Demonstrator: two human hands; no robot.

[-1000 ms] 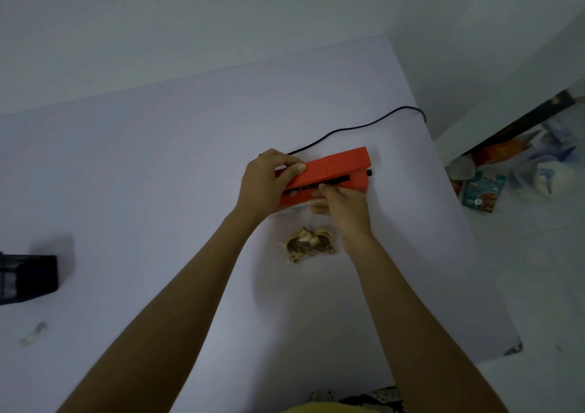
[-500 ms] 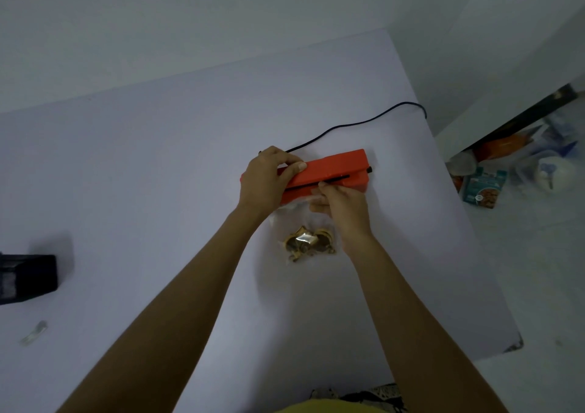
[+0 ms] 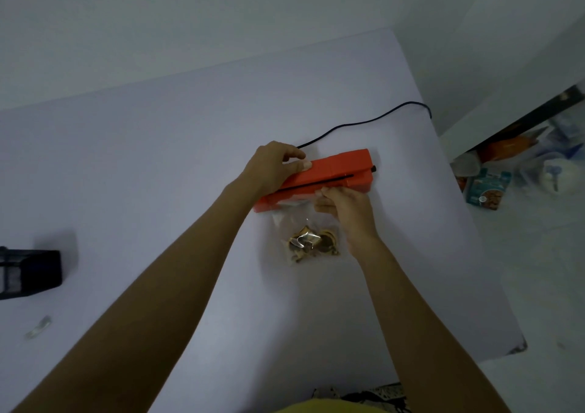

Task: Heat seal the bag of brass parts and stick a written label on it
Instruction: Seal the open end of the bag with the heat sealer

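An orange heat sealer (image 3: 335, 170) lies across the middle of the white table (image 3: 158, 175), its black cord (image 3: 364, 123) running off to the back right. My left hand (image 3: 272, 167) grips the sealer's left end, thumb laid along the top. A clear bag with brass parts (image 3: 311, 243) lies just in front of the sealer, its open top edge at the sealer's slot. My right hand (image 3: 345, 205) pinches the bag's top right edge against the sealer's front.
A black box (image 3: 28, 273) sits at the table's left edge, with a small clear scrap (image 3: 38, 330) in front of it. The table's right edge is close to the sealer. Packets and clutter (image 3: 484, 189) lie on the floor to the right.
The sealer's lid has come down a little under my left hand. My right hand stays at the bag's top edge. The view has shifted slightly.
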